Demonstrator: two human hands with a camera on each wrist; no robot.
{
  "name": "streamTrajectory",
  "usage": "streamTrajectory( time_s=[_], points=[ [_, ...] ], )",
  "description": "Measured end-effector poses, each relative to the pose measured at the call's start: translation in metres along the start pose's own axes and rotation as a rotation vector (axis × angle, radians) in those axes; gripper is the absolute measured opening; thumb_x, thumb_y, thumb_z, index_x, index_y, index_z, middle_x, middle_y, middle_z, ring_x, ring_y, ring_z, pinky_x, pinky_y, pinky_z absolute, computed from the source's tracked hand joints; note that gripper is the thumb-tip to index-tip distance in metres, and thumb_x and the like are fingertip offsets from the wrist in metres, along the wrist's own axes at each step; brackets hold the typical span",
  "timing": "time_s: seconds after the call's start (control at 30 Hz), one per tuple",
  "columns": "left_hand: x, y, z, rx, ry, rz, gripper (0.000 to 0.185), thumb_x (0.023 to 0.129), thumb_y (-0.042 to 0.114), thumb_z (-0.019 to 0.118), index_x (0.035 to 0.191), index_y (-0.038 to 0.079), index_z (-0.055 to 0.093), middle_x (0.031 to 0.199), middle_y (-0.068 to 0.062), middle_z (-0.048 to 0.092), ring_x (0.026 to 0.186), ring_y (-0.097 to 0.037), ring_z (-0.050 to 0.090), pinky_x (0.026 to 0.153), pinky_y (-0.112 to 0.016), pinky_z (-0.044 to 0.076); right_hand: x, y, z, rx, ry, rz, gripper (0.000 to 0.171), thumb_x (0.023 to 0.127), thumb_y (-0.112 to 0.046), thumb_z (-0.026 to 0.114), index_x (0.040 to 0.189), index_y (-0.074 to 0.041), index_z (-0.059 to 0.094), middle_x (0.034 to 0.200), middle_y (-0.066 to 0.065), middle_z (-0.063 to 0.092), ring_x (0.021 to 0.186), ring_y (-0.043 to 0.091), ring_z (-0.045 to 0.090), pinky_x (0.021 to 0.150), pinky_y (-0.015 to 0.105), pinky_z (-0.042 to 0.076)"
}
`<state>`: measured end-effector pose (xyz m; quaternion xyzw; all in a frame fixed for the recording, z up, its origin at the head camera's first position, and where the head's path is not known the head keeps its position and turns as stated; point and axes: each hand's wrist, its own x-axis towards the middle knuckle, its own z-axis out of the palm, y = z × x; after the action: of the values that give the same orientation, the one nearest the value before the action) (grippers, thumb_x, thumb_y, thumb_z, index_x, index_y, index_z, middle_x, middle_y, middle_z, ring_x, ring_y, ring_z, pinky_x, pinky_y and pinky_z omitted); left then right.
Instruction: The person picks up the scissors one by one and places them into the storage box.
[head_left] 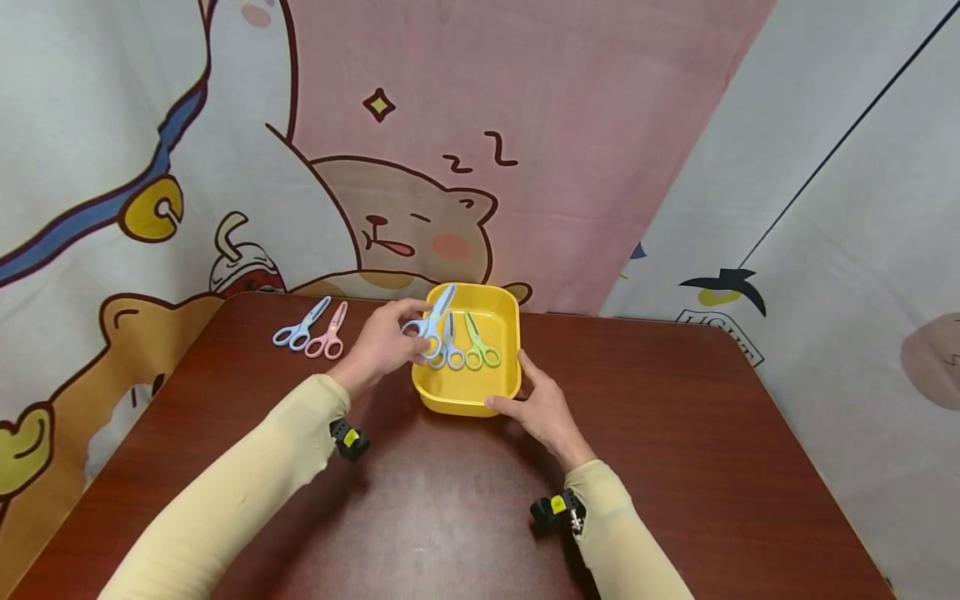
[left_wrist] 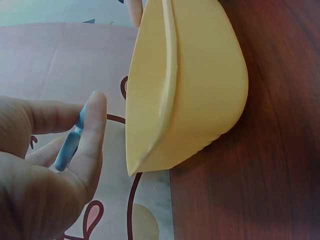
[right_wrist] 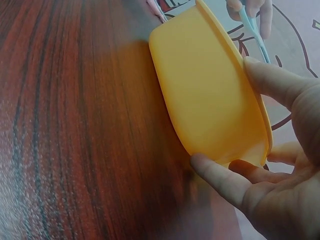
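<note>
My left hand (head_left: pixel 382 346) pinched the blue scissors (head_left: pixel 435 323) over the yellow tray's (head_left: pixel 501 392) left rim; my right hand (head_left: pixel 543 410) gripped its near right corner. I saw two more pairs inside, two near the table's (head_left: pixel 675 417) far-left corner.

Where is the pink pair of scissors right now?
In the head view, the pink scissors lie on the table's far left, beside blue scissors, outside the yellow tray.

scissors (head_left: pixel 438 321): 5 | yellow tray (head_left: pixel 501 317): 1 | hands (head_left: pixel 382 343): 2 | table (head_left: pixel 675 400): 1
</note>
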<state>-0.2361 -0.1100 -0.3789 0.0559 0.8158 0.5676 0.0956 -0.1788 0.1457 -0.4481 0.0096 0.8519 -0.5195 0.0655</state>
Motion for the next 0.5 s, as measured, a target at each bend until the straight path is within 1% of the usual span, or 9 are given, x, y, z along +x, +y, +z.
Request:
streamTrajectory(
  time_s=[0.07,0.23,0.3,0.37,0.5],
  points=[
    [0.0016,0.0004,0.0008,-0.004,-0.002,0.002,0.060,0.090,-0.010,0.069,0.146,0.005,0.054,0.131,-0.020,0.049,0.102,-0.030,0.057,0.080,-0.049,0.062,-0.0001,-0.0005,-0.0004,0.001,0.003,0.001,0.106,0.083,-0.025,0.088,0.165,-0.013,0.023,0.167,0.011,0.033,0.128,0.029,0.061,0.104,0.044,0.052],
    [0.0052,0.0010,0.0024,-0.017,-0.013,0.013,0.060,0.089,-0.011,0.067,0.146,0.003,0.054,0.133,-0.022,0.049,0.098,-0.029,0.059,0.078,-0.046,0.063,0.0004,-0.0001,-0.0001,0.013,0.005,-0.015,0.106,0.083,-0.023,0.088,0.165,-0.010,0.022,0.165,0.014,0.036,0.123,0.030,0.064,0.096,0.037,0.056],
    [0.0058,0.0020,0.0032,-0.018,-0.017,0.004,0.060,0.089,-0.011,0.067,0.146,0.004,0.054,0.134,-0.022,0.049,0.097,-0.028,0.060,0.079,-0.045,0.063,0.0003,-0.0002,0.0001,0.017,0.002,-0.020,0.106,0.083,-0.022,0.088,0.165,-0.010,0.021,0.164,0.015,0.037,0.121,0.030,0.066,0.093,0.035,0.057],
    [0.0059,0.0034,0.0040,-0.017,-0.019,-0.010,0.060,0.089,-0.010,0.068,0.146,0.006,0.054,0.135,-0.021,0.049,0.096,-0.029,0.061,0.080,-0.046,0.062,0.0002,-0.0006,0.0001,0.012,0.004,-0.011,0.106,0.083,-0.023,0.088,0.165,-0.011,0.022,0.164,0.013,0.037,0.121,0.028,0.066,0.093,0.035,0.057],
    [0.0077,0.0057,0.0061,-0.019,-0.026,-0.038,0.060,0.090,-0.009,0.068,0.146,0.008,0.054,0.138,-0.020,0.048,0.096,-0.034,0.066,0.082,-0.047,0.062,-0.0003,-0.0012,0.0002,0.000,0.007,-0.009,0.105,0.084,-0.024,0.088,0.165,-0.010,0.023,0.164,0.013,0.038,0.121,0.028,0.065,0.097,0.039,0.056]
  ],
)
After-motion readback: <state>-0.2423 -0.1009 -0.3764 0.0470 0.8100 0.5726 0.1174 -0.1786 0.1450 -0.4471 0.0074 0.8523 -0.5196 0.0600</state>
